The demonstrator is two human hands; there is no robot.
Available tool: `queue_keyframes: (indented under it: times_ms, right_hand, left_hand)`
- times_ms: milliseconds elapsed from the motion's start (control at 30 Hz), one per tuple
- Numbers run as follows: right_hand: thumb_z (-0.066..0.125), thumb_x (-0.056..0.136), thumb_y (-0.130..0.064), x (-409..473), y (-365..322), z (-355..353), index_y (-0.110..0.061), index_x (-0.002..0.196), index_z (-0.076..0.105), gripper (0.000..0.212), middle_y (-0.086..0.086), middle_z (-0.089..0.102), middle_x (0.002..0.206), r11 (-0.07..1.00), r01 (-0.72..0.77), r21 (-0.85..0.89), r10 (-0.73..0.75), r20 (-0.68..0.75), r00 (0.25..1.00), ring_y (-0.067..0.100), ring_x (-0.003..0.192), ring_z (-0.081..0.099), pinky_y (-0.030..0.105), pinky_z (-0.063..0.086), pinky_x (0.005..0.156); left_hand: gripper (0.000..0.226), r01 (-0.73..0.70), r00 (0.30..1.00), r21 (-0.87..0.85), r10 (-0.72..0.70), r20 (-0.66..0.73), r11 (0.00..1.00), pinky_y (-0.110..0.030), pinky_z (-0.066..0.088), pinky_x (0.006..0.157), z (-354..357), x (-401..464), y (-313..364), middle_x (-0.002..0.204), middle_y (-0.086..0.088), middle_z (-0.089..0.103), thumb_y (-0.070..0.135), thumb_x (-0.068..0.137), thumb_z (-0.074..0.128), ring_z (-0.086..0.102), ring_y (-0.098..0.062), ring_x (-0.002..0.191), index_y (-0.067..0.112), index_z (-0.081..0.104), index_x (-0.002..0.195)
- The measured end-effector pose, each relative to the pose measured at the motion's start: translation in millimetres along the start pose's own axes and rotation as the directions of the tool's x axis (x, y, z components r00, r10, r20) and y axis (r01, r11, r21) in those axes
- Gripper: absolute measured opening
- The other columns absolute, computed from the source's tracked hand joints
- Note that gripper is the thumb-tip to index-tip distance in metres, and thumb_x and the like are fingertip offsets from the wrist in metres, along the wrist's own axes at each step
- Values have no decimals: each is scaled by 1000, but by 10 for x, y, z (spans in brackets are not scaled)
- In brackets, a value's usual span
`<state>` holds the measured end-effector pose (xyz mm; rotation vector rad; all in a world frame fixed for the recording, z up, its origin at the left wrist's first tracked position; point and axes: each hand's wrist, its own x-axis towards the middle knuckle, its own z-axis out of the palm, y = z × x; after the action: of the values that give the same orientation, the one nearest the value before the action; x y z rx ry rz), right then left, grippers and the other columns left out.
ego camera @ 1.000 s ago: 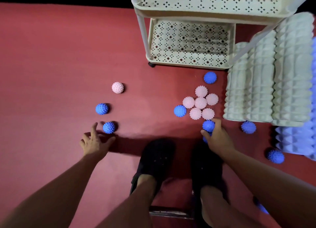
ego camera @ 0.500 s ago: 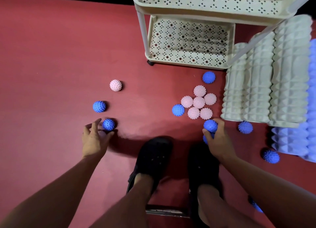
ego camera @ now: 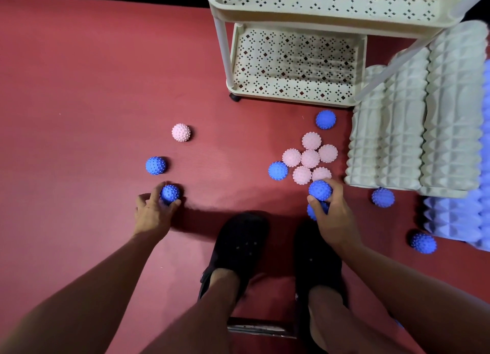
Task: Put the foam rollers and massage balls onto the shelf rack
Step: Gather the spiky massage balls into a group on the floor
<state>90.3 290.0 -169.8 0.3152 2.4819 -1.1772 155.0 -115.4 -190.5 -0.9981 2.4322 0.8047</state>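
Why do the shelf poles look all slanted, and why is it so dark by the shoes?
Head view: the wide-angle lens splays the shelf rack poles outward; a shadow darkens the mat around the black shoes; the far top edge is black; the spiky balls look sharp.

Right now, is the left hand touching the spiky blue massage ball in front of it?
Touching. The head view shows the left hand with fingers curled round the spiky blue massage ball, fingertips on both of its sides, no gap.
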Motion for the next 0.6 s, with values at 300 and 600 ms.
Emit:
queue_keyframes:
  times_ms: [300,600]
  right_hand:
    - [64,98,-32,46,-61,-66,-35,135,42,44,-2,62,127,1000,26,0,-26,-22,999,20,115,59,45,48,103]
    - [59,99,-39,738,-503,-337,-39,135,38,42,-7,61,127,996,58,-74,-61,-30,998,18,111,61,44,50,99]
  left_hand:
    - [48,-66,995,-111,73,69,992,-51,59,76,-46,76,183,93,1,48,45,82,78,62,-31,82,43,50,121]
    - [34,-144,932,-418,265,246,897,-15,43,40,226,129,1563,74,5,56,15,92,70,51,2,43,22,49,118]
